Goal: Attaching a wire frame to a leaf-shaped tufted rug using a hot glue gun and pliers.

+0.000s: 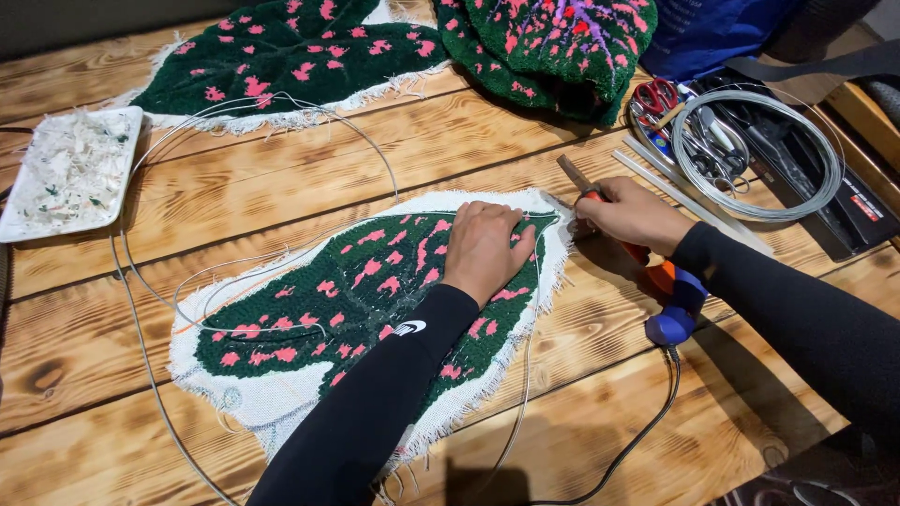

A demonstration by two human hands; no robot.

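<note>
Left hand lies flat, pinning the tufted leaf piece steady; right hand (at three o'clock) is clamped on a corded tool.

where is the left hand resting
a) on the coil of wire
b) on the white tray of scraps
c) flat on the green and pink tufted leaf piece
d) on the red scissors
c: the left hand lies palm down on the green and pink tufted leaf piece, near its pointed tip, while the right hand grips an orange-and-blue corded tool beside it.
</note>
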